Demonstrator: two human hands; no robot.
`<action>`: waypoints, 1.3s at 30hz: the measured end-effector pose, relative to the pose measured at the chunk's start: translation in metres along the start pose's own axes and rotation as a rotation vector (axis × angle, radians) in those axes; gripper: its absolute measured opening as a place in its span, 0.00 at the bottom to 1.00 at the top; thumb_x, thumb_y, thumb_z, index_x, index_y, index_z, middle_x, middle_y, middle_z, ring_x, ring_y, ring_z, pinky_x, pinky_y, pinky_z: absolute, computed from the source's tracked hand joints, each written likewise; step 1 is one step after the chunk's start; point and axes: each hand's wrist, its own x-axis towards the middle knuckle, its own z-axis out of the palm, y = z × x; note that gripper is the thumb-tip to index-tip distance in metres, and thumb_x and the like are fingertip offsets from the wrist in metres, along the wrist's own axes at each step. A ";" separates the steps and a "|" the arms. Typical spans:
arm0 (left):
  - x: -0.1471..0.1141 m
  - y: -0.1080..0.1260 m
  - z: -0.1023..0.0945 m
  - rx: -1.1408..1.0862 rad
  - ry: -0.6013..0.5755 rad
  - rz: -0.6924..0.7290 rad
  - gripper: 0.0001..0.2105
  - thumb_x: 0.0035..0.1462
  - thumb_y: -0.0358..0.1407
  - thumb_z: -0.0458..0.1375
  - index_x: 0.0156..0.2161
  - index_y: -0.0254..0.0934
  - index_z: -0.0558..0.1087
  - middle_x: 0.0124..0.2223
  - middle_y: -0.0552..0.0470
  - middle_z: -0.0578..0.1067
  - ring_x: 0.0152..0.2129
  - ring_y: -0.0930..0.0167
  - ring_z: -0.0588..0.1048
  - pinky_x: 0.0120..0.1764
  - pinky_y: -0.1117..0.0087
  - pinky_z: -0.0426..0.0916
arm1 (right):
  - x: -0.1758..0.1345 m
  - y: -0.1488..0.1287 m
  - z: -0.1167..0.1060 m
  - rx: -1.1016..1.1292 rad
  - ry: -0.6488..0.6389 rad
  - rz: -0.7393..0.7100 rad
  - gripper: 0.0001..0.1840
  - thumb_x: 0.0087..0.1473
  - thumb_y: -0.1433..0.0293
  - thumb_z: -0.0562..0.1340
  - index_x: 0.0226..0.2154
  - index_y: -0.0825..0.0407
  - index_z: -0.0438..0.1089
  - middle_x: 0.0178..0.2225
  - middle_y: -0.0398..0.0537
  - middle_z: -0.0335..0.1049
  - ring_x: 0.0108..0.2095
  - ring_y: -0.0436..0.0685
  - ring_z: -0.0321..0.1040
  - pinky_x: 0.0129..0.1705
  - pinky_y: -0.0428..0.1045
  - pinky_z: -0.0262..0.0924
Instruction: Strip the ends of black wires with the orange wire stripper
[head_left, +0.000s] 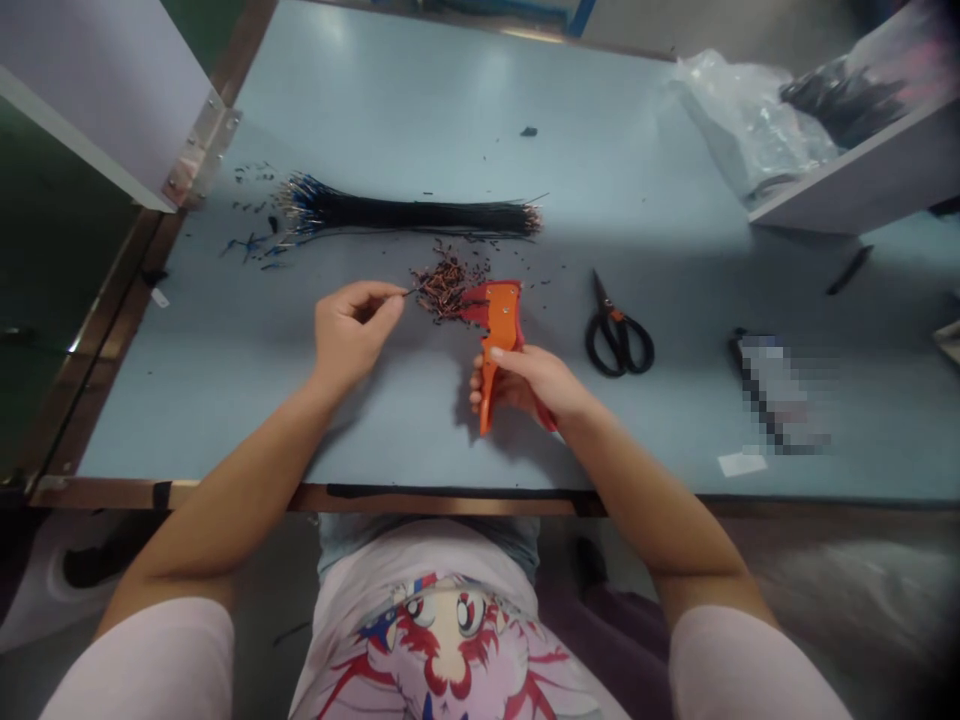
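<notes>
Closest in, a light shirt [450,640] with a cartoon print sits below the front edge of the blue-grey table [675,440]. Toward the right of that edge lies a white paper slip [742,464], and just beyond it an oblong object [780,390], blurred out, with a dark border. The two hands are apart from each other over the table. The right hand [536,380] is wrapped around the handles of an orange and red wire stripper [504,315], its head pointing left at the right side of a pile of scraps [442,285], coppery and black. Whether the tool's jaws are parted is too small to tell. The left hand [351,328] pinches a thin dark wire [409,291] between thumb and forefinger, its end toward the pile. To the right of the tool, well apart from it, black-handled scissors [620,340] lie with their blades pointing away. Beyond the pile, a long bundle of black wires [420,214] runs across the table, blue and metallic tips at its left end. Farther off to the right, a clear plastic bag [757,120] rests by a pale panel [862,175].
</notes>
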 end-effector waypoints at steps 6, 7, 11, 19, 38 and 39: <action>-0.005 0.008 0.001 -0.060 -0.037 -0.020 0.02 0.50 0.33 0.60 0.29 0.37 0.75 0.24 0.56 0.75 0.21 0.78 0.70 0.25 0.77 0.65 | -0.004 0.006 0.006 0.036 -0.086 -0.046 0.14 0.49 0.64 0.66 0.35 0.57 0.68 0.29 0.51 0.72 0.29 0.59 0.74 0.33 0.57 0.71; -0.005 0.009 0.002 -0.056 -0.047 -0.007 0.02 0.50 0.33 0.60 0.29 0.37 0.75 0.25 0.56 0.75 0.21 0.77 0.71 0.25 0.76 0.66 | -0.005 0.006 0.006 0.039 -0.096 -0.049 0.14 0.49 0.64 0.66 0.35 0.57 0.68 0.29 0.51 0.72 0.29 0.58 0.74 0.34 0.57 0.71; -0.009 0.014 0.003 -0.051 -0.059 0.039 0.02 0.51 0.32 0.60 0.30 0.38 0.76 0.27 0.55 0.76 0.23 0.77 0.71 0.26 0.76 0.65 | -0.008 0.007 0.008 0.015 -0.159 -0.048 0.15 0.50 0.64 0.66 0.36 0.58 0.68 0.30 0.51 0.73 0.30 0.59 0.74 0.36 0.56 0.70; -0.014 0.023 0.005 -0.127 -0.067 0.162 0.02 0.51 0.30 0.61 0.29 0.38 0.76 0.25 0.56 0.73 0.22 0.78 0.68 0.26 0.76 0.61 | -0.013 0.012 0.017 0.006 -0.228 -0.022 0.18 0.48 0.61 0.68 0.36 0.58 0.68 0.29 0.50 0.72 0.30 0.60 0.75 0.35 0.55 0.70; -0.018 0.026 0.006 -0.055 -0.097 0.232 0.03 0.52 0.30 0.59 0.29 0.37 0.76 0.23 0.57 0.71 0.20 0.79 0.65 0.25 0.76 0.59 | -0.014 0.015 0.021 -0.035 -0.267 -0.023 0.19 0.50 0.59 0.67 0.35 0.57 0.67 0.28 0.48 0.71 0.29 0.57 0.74 0.35 0.54 0.70; -0.018 0.026 0.006 -0.040 -0.095 0.239 0.03 0.52 0.30 0.59 0.29 0.37 0.76 0.23 0.57 0.71 0.19 0.79 0.64 0.25 0.76 0.59 | -0.015 0.015 0.021 -0.039 -0.265 -0.027 0.19 0.50 0.58 0.67 0.35 0.57 0.67 0.28 0.48 0.71 0.29 0.57 0.74 0.35 0.54 0.70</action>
